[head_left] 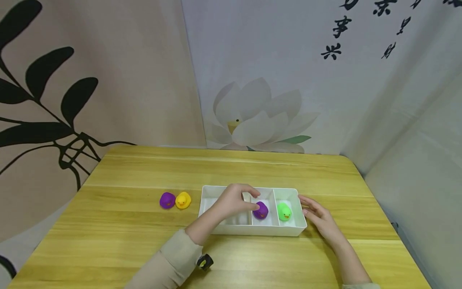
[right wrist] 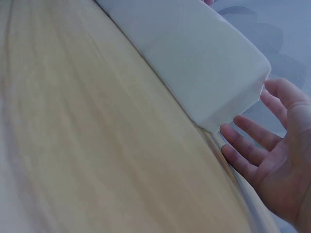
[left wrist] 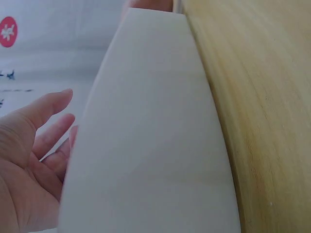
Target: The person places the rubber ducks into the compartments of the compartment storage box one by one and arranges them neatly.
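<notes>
A white divided box (head_left: 254, 230) lies lengthwise on the wooden table. My left hand (head_left: 234, 200) reaches over it, thumb and fingers apart, with the thumb tip at the purple toy duck (head_left: 260, 210) in a middle compartment; whether they touch is unclear. In the left wrist view that hand (left wrist: 34, 165) shows loosely spread fingers behind the box wall (left wrist: 150, 121). A green toy duck (head_left: 284, 212) sits in the right-end compartment. My right hand (head_left: 323, 220) rests its extended fingers against the box's right end. The right wrist view shows this hand (right wrist: 277, 150) beside the box corner.
Left of the box, another purple toy duck (head_left: 167, 200) and a yellow toy duck (head_left: 183, 200) stand side by side on the table (head_left: 126, 233). Behind the table hangs a printed curtain (head_left: 267, 48). My left forearm crosses the box's front edge and hides part of the left compartments.
</notes>
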Available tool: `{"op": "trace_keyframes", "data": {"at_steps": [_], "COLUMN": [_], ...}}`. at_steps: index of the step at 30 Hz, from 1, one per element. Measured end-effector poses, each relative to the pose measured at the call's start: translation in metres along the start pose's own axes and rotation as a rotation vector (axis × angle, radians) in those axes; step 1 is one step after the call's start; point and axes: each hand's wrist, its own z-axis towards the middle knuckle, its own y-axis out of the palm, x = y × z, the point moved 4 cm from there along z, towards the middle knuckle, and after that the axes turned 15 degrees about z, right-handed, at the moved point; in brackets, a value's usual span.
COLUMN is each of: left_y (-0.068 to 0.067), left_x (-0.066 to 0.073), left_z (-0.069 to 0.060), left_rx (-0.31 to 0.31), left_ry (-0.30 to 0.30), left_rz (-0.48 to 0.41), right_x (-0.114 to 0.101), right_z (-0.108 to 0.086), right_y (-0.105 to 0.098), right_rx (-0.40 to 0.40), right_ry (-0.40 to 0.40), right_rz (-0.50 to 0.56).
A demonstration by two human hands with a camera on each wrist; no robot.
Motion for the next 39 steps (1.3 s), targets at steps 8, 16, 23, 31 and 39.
{"op": "trace_keyframes", "data": {"at_steps": [8, 16, 23, 31, 39], "left_y": [-0.014, -0.036, -0.052, -0.071, -0.087], "left_x": [-0.003, -0.007, -0.020, -0.039, -0.061], "left_z": [-0.020, -0.043, -0.062, -0.082, -0.098], "left_rx": [0.070, 0.175, 0.253, 0.293, 0.343], "left_ry": [0.018, 0.003, 0.001, -0.104, -0.158], "left_rz": [-0.014, -0.055, -0.112, -0.089, -0.066], "right_x": [0.000, 0.002, 0.002, 0.002, 0.001], "right_z": [0.000, 0.000, 0.000, 0.001, 0.000], "right_y": [0.000, -0.001, 0.000, 0.000, 0.000], "right_rx": [0.004, 0.008, 0.000, -0.006, 0.008], "right_ry": [0.008, 0.016, 0.004, 0.003, 0.017], "right_rz": [-0.008, -0.023, -0.012, 0.000, -0.018]}}
